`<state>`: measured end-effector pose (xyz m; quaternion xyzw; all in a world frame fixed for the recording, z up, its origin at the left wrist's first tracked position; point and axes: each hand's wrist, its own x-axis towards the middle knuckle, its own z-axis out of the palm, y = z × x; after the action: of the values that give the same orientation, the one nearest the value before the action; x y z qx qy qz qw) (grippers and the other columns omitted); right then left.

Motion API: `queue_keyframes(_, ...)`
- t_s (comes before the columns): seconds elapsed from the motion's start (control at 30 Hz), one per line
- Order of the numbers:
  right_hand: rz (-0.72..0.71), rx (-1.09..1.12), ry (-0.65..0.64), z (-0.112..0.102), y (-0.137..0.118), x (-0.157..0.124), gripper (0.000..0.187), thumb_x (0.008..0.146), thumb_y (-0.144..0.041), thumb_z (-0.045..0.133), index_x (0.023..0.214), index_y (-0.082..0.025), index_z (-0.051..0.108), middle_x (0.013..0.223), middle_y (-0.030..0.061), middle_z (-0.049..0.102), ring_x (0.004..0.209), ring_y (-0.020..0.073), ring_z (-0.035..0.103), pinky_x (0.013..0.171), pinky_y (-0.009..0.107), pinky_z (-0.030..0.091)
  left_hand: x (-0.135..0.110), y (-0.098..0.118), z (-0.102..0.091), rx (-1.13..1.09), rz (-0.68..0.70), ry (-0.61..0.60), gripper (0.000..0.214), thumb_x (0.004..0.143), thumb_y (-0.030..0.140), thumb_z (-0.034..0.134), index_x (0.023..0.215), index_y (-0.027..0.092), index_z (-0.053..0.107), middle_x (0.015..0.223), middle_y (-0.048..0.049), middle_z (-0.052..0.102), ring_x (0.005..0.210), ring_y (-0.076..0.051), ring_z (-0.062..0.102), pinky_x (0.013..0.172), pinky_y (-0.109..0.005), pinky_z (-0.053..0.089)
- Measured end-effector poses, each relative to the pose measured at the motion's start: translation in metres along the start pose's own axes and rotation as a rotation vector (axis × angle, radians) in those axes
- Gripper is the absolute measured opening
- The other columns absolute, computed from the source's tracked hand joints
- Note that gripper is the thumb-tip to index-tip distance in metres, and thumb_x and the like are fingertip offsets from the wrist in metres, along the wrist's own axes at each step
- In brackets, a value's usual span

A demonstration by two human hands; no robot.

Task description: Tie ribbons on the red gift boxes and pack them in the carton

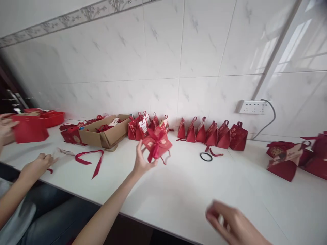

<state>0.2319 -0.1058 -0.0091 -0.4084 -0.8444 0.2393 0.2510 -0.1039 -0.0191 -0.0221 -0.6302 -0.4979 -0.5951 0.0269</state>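
Note:
My left hand (141, 160) reaches out over the white counter (178, 190) and grips a small red gift box (157, 144) tied with a red ribbon bow, held just above the surface. Low at the front edge, my right hand (230, 223) is blurred, its fingers curled together around something small and pale that I cannot make out. A black ring-shaped band (206, 157) lies on the counter to the right of the held box.
A row of red pouch boxes (212, 134) lines the tiled wall, and more red boxes (293, 156) sit at the right. A cardboard box (107, 134) and a loose ribbon (89, 158) lie to the left. A co-worker's hand (38, 163) rests there; another holds a red box (29, 128).

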Motion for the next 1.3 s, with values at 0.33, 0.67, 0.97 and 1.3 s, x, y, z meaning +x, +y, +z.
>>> queue_keyframes(0.33, 0.326, 0.691, 0.549, -0.049, 0.059, 0.118, 0.045, 0.078, -0.062, 0.050, 0.080, -0.018, 0.060, 0.092, 0.0112, 0.062, 0.094, 0.0249, 0.060, 0.066, 0.034, 0.058, -0.066, 0.084, 0.066, -0.114, -0.105, -0.546, 0.071, 0.074, 0.054, 0.056, 0.130, 0.016, 0.036, 0.103, -0.0112, 0.059, 0.097, -0.028, 0.058, 0.088, -0.048, 0.046)
queue_keyframes(0.67, 0.411, 0.556, 0.381, -0.051, 0.089, 0.090, 0.045, 0.083, -0.059, 0.049, 0.082, -0.016, 0.064, 0.091, 0.0095, 0.067, 0.086, 0.0210, 0.063, 0.064, 0.028, 0.051, 0.002, 0.084, 0.126, -0.486, -0.286, -0.693, 0.053, 0.080, 0.051, 0.046, 0.122, 0.019, 0.050, 0.134, -0.0095, 0.052, 0.126, -0.025, 0.046, 0.104, -0.038, 0.038)
queue_keyframes(0.97, 0.511, 0.330, 0.169, -0.062, 0.072, 0.080, 0.036, 0.077, -0.053, 0.060, 0.068, -0.018, 0.055, 0.056, -0.0024, 0.053, 0.050, 0.0100, 0.044, 0.048, 0.024, 0.033, -0.019, 0.085, 0.128, -0.481, -0.351, -0.781, 0.049, 0.078, 0.043, 0.058, 0.122, 0.023, 0.048, 0.126, -0.0077, 0.056, 0.114, -0.023, 0.055, 0.097, -0.038, 0.044)
queue_keyframes(1.3, 0.405, 1.091, 0.027, -0.054, 0.071, 0.083, 0.032, 0.071, -0.041, 0.072, 0.064, -0.016, 0.053, 0.058, -0.0052, 0.048, 0.054, 0.0072, 0.046, 0.059, 0.024, 0.044, -0.003, 0.124, 0.096, 0.187, -0.246, -0.764, 0.049, 0.070, 0.057, 0.054, 0.047, 0.021, 0.028, 0.044, 0.0038, 0.039, 0.046, -0.013, 0.038, 0.052, -0.026, 0.033)
